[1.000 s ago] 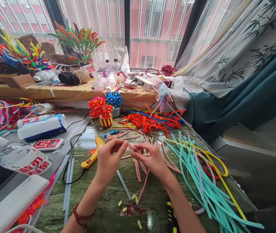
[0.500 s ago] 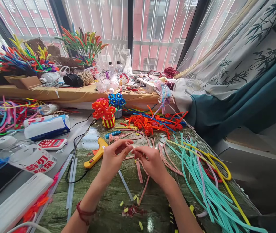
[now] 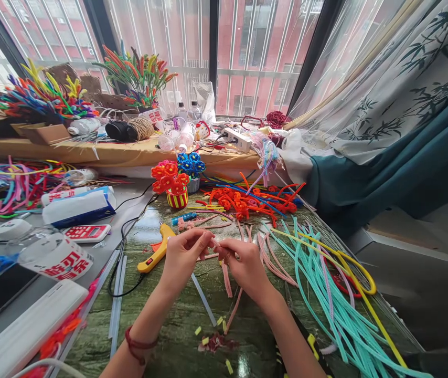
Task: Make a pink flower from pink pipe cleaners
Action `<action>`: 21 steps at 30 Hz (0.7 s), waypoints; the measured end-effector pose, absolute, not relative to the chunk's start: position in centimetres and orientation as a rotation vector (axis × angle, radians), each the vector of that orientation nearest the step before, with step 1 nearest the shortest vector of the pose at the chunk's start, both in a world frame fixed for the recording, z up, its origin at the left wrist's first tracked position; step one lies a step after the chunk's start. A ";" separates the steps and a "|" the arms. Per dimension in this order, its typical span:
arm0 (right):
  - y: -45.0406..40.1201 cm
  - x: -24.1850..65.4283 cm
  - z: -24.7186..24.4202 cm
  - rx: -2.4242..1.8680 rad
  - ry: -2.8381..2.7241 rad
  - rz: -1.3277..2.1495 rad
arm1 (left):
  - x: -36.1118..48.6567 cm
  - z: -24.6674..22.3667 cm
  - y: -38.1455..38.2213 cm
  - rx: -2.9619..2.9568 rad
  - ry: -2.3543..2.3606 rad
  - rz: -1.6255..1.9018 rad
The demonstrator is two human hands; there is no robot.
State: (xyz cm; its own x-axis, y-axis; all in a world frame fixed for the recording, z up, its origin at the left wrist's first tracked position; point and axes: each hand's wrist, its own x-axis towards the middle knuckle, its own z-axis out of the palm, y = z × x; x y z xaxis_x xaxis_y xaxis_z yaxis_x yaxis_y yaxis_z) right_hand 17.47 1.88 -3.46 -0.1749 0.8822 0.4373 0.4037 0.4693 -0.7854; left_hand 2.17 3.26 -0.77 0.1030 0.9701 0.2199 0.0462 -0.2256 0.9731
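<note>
Over the middle of the green table, my left hand and my right hand meet at the fingertips. Both are closed in a pinch on a small pink pipe cleaner, most of which the fingers cover. Loose pink pipe cleaners lie beyond and below the right hand. A yellow hot glue gun rests just left of the left hand. Below the hands are a clear glue stick, small yellow bits and a dark reddish scrap.
Turquoise pipe cleaners spread along the right side. Red-orange pipe cleaners are heaped behind, near a striped pot of red flowers. A black cord, plastic bottle and white power strip are on the left.
The left fingertips have closed in on the pink pipe cleaner, whose loop showed more before. The hands have otherwise barely moved, and the view has shifted slightly.
</note>
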 end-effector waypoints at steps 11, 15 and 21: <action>1.9 17.8 -4.0 -1.121 -1.764 0.550 | 2.5 -0.7 3.0 1.377 1.034 1.219; 2.0 17.9 -4.0 -1.119 -1.758 0.563 | 2.5 -0.8 2.9 1.418 1.064 1.215; 2.3 17.9 -4.0 -1.116 -1.749 0.755 | 2.4 -1.4 3.2 1.614 1.161 1.208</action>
